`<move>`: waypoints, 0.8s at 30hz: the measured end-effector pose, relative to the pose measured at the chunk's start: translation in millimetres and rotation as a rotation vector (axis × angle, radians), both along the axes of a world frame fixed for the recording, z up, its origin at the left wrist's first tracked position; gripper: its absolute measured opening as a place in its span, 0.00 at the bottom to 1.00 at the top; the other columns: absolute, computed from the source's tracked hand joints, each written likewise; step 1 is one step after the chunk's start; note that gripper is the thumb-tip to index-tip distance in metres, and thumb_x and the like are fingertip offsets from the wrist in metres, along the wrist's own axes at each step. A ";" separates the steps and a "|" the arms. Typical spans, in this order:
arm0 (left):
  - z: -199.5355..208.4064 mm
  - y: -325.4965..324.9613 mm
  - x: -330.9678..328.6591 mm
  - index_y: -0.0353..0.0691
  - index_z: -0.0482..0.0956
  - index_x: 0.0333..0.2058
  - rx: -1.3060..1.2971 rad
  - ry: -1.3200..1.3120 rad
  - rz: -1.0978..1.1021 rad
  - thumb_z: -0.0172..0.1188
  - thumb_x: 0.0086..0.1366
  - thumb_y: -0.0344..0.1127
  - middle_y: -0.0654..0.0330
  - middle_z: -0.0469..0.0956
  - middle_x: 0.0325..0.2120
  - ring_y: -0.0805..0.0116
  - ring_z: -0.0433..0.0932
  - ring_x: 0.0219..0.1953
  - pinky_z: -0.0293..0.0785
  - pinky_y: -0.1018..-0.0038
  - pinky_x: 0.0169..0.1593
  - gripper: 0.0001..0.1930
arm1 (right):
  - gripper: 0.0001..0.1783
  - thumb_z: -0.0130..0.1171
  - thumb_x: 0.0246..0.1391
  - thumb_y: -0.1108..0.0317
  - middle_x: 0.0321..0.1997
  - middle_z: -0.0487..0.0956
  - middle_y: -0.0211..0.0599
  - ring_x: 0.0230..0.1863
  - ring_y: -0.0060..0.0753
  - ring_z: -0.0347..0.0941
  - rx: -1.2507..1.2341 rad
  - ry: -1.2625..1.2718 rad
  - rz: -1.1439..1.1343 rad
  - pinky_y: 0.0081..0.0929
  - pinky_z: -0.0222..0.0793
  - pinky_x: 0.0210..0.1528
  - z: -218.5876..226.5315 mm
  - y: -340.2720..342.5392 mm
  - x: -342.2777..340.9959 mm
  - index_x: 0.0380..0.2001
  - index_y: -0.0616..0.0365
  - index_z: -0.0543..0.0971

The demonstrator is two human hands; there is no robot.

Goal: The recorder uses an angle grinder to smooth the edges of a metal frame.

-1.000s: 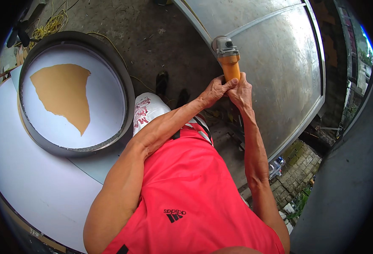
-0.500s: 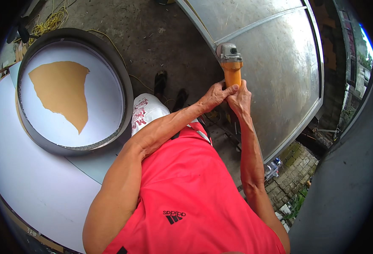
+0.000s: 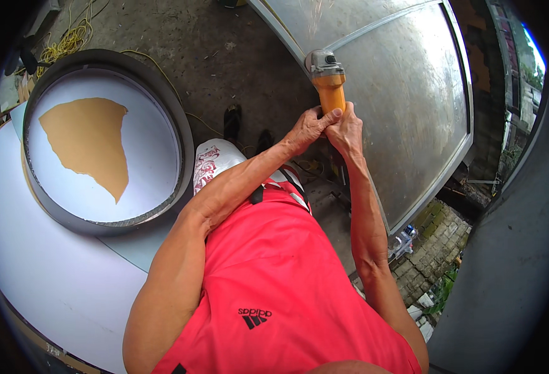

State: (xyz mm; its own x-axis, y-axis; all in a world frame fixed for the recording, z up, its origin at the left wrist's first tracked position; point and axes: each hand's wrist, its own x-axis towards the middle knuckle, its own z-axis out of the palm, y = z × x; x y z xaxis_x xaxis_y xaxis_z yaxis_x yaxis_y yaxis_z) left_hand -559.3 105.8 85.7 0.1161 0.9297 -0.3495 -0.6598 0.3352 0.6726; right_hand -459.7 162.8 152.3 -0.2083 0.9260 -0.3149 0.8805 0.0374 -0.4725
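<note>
Two hands on one angle grinder [image 3: 330, 87], upper centre of the frame: fingers of left hand [image 3: 304, 133] and right hand [image 3: 347, 131] wrapped together around the lower end of its orange body, neither clearly nearer the grey head. Long axis running up and slightly left from the fingers, with head over the left edge of a metal panel [image 3: 405, 93]; no telling whether touching. Faint sparks [image 3: 315, 19] toward the top. Room for moving leftward, above concrete floor [image 3: 206, 68], before a dark ring [image 3: 187, 146] at left; broad panel face to the right.
</note>
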 end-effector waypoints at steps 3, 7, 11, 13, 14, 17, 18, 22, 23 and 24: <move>0.1 -1.9 4.0 0.31 0.74 0.52 -0.060 -0.010 -0.054 0.58 0.66 0.61 0.60 0.79 0.40 0.74 0.77 0.41 0.75 0.75 0.46 0.34 | 0.19 0.60 0.52 0.62 0.31 0.80 0.64 0.39 0.67 0.79 -0.038 -0.022 -0.024 0.50 0.74 0.39 2.2 -3.7 3.3 0.41 0.63 0.69; 9.8 -7.3 14.0 0.29 0.75 0.51 0.011 0.097 -0.183 0.60 0.67 0.57 0.56 0.79 0.42 0.71 0.78 0.42 0.76 0.74 0.45 0.31 | 0.20 0.63 0.48 0.64 0.30 0.80 0.62 0.39 0.65 0.80 -0.105 0.049 -0.178 0.49 0.75 0.38 14.9 -23.8 21.3 0.41 0.63 0.70; 28.1 -12.1 32.8 0.28 0.75 0.51 0.113 0.245 -0.321 0.60 0.68 0.54 0.55 0.80 0.41 0.71 0.78 0.41 0.76 0.73 0.46 0.30 | 0.22 0.65 0.42 0.67 0.31 0.80 0.61 0.39 0.66 0.79 0.011 0.126 -0.287 0.48 0.74 0.38 26.3 -51.5 54.6 0.40 0.62 0.70; 36.0 -12.3 37.7 0.27 0.77 0.47 0.107 0.348 -0.364 0.64 0.64 0.54 0.49 0.83 0.37 0.66 0.82 0.40 0.77 0.69 0.45 0.30 | 0.20 0.62 0.43 0.68 0.33 0.80 0.63 0.42 0.69 0.77 0.057 0.176 -0.365 0.48 0.74 0.41 27.5 -66.1 64.3 0.41 0.61 0.71; 41.4 -11.9 44.4 0.27 0.77 0.47 0.152 0.349 -0.413 0.64 0.64 0.54 0.49 0.83 0.37 0.66 0.82 0.40 0.77 0.69 0.45 0.30 | 0.23 0.60 0.44 0.69 0.34 0.80 0.62 0.45 0.65 0.78 0.080 0.198 -0.428 0.46 0.74 0.43 27.4 -72.2 66.9 0.46 0.61 0.72; 53.7 -17.5 47.6 0.27 0.78 0.44 0.151 0.485 -0.450 0.65 0.62 0.55 0.47 0.83 0.36 0.66 0.82 0.39 0.78 0.68 0.44 0.30 | 0.26 0.61 0.47 0.66 0.38 0.81 0.56 0.44 0.49 0.82 0.147 0.315 -0.527 0.40 0.75 0.46 29.8 -93.6 74.2 0.52 0.59 0.74; 59.3 -19.9 50.4 0.27 0.77 0.44 0.207 0.538 -0.439 0.66 0.61 0.56 0.46 0.83 0.35 0.63 0.83 0.39 0.78 0.67 0.44 0.31 | 0.24 0.63 0.48 0.66 0.40 0.82 0.51 0.43 0.44 0.82 0.125 0.362 -0.552 0.39 0.76 0.45 32.3 -100.1 77.6 0.51 0.58 0.76; 76.3 -24.1 58.8 0.28 0.77 0.46 0.161 0.500 -0.503 0.67 0.59 0.58 0.45 0.82 0.36 0.63 0.82 0.40 0.77 0.66 0.45 0.34 | 0.25 0.66 0.48 0.68 0.41 0.81 0.37 0.42 0.30 0.78 0.033 0.525 -0.627 0.31 0.74 0.46 29.9 -108.4 94.3 0.51 0.59 0.74; 79.2 -24.6 61.0 0.27 0.76 0.46 0.178 0.544 -0.524 0.67 0.58 0.59 0.44 0.82 0.36 0.62 0.82 0.39 0.77 0.66 0.44 0.35 | 0.26 0.67 0.47 0.69 0.42 0.80 0.36 0.43 0.28 0.77 0.053 0.561 -0.628 0.29 0.73 0.47 26.6 -109.8 98.6 0.51 0.60 0.74; 80.9 -24.3 62.8 0.27 0.76 0.46 0.177 0.564 -0.532 0.67 0.58 0.60 0.43 0.82 0.35 0.60 0.82 0.39 0.77 0.65 0.44 0.36 | 0.26 0.68 0.47 0.69 0.42 0.79 0.36 0.43 0.28 0.76 0.029 0.576 -0.655 0.28 0.72 0.47 22.7 -111.1 102.8 0.51 0.60 0.74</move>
